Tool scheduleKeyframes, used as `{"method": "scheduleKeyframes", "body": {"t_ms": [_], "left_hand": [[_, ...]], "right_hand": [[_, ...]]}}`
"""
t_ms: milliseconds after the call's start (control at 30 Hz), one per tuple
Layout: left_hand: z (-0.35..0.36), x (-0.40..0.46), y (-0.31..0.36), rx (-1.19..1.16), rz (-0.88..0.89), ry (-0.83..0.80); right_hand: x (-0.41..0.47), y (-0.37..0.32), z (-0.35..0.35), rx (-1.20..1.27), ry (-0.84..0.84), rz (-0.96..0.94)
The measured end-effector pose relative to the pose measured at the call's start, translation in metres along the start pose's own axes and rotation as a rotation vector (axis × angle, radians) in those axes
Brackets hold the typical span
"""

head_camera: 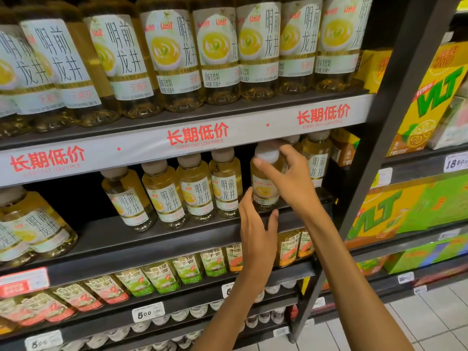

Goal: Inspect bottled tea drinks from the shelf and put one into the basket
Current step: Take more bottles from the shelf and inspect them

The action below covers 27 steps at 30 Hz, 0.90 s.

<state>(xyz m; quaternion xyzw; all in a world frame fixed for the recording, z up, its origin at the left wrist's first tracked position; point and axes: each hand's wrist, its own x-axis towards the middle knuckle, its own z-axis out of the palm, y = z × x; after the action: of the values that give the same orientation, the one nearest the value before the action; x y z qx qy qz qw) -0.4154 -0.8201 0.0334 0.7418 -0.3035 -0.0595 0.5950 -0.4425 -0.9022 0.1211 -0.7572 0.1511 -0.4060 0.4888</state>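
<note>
Standing on the middle shelf [162, 234], the tea bottle [266, 183] is pinched near its cap by the right hand [291, 181] while the left hand [255, 224] cups its base with spread fingers (no basket shows), so lifting it straight out should spare neighbouring bottles [225, 183].

hands [258, 231]: 2, left one marked, right [291, 181]
large tea bottles, top shelf [164, 54]: about 9 in the front row
small tea bottles, middle shelf [195, 188]: 8 visible, one of them held [264, 188]
big bottles at middle shelf's left end [38, 229]: 2
white price tags [148, 312]: count unclear, several blurred
yellow VLT cartons [435, 97]: count unclear
</note>
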Motion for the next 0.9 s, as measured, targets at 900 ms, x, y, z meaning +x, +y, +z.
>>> {"method": "scheduleKeyframes", "body": {"t_ms": [900], "left_hand": [[-0.078,-0.036,0.030,-0.535,-0.501,-0.439]], "right_hand": [[-0.051,-0.017,-0.003,0.655,-0.101,0.349]]}}
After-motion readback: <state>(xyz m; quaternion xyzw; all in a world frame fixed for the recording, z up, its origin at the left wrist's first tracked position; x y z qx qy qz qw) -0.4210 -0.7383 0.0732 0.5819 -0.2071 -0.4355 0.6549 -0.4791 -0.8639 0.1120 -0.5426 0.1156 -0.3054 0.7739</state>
